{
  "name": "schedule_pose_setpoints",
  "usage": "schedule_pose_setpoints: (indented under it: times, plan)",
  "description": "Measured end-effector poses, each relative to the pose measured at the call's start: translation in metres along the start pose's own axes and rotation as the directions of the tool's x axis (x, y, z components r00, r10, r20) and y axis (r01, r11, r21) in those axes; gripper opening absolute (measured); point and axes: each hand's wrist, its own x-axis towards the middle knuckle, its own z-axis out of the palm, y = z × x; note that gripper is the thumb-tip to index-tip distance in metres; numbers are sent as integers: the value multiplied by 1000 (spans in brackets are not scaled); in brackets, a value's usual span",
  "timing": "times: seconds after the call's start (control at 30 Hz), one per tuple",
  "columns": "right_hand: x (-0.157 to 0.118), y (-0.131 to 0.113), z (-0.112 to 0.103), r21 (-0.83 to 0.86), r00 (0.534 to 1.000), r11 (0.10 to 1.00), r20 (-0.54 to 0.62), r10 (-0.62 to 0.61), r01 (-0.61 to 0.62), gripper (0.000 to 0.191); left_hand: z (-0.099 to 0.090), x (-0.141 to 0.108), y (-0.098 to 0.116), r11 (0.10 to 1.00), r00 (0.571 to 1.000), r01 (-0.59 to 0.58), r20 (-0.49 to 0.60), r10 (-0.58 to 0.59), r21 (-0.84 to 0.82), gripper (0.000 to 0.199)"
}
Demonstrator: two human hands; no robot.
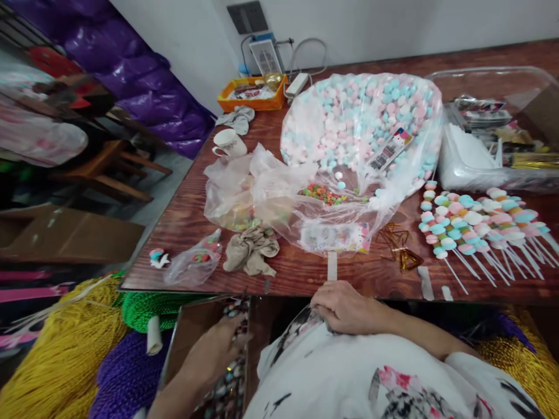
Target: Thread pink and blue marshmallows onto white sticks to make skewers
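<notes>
My left hand (218, 352) reaches into an open cardboard box (186, 326) below the table's front edge, over many small shiny multicoloured pieces (227, 384). Motion smears its fingers, so I cannot make out what they hold. My right hand (345, 305) rests at the table edge against my white patterned shirt (332, 372). Its fingers are curled closed and hide whatever may be in them. Beyond it lie a clear bag (323, 212) with small orange and green pieces and gold twist ties (399, 247). Pastel marshmallow skewers (476, 224) on white sticks lie to the right.
A large bag of pastel marshmallows (349, 110) fills the table's back middle. Right of it stands a clear plastic bin (471, 177). An orange tray (271, 103), a white mug (229, 144) and a crumpled beige cloth (251, 250) are on the left. Yellow cord bundles (70, 343) hang below.
</notes>
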Motion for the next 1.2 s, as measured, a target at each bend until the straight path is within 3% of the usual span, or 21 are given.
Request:
schedule_pose_setpoints:
  times: [0.07, 0.13, 0.17, 0.23, 0.33, 0.47, 0.57, 0.63, 0.8, 0.9, 1.0, 1.1, 1.2]
  plan:
    - [-6, 3, -3, -145, 999, 988, 9, -49, 50, 14, -23, 30, 50, 961, 955, -269, -144, 258, -69, 31]
    - [-15, 7, -9, -284, 996, 958, -71, -57, 35, 15, -46, 63, 99, 881, 849, -473, -275, 451, -13, 28]
    - [-22, 10, -13, -328, 990, 945, -133, -52, 5, 16, -55, 78, 118, 840, 795, -542, -301, 527, 39, 27]
    - [-40, 16, -21, -333, 963, 940, -268, -21, -72, 17, -67, 104, 145, 796, 731, -587, -327, 599, 146, 24]
    - [-77, 22, -32, -222, 870, 953, -487, 76, -207, 18, -67, 127, 162, 732, 649, -645, -347, 677, 221, 21]
    - [-121, 19, -40, -126, 679, 904, -704, 208, -408, 20, -54, 138, 160, 657, 535, -727, -434, 725, 201, 19]
    - [-135, 20, -47, -104, 552, 853, -801, 233, -512, 19, -48, 148, 156, 683, 552, -707, -458, 696, 185, 19]
    - [-134, 25, -51, -133, 542, 832, -810, 222, -539, 18, -47, 156, 157, 707, 584, -684, -446, 678, 180, 20]
    - [-113, 36, -56, -313, 697, 787, -690, 196, -532, 15, -58, 173, 158, 750, 590, -639, -516, 621, 171, 22]
    - [-97, 35, -58, -359, 762, 784, -612, 212, -506, 14, -68, 185, 155, 774, 594, -613, -553, 584, 159, 23]
    - [-82, 30, -60, -383, 796, 766, -544, 264, -516, 16, -79, 201, 158, 792, 624, -589, -532, 573, 162, 25]
    - [-68, 26, -61, -410, 807, 733, -498, 319, -543, 19, -88, 226, 166, 834, 694, -524, -481, 536, 174, 29]
    - [-59, 23, -60, -424, 843, 754, -436, 316, -502, 22, -95, 244, 169, 876, 742, -457, -478, 470, 153, 32]
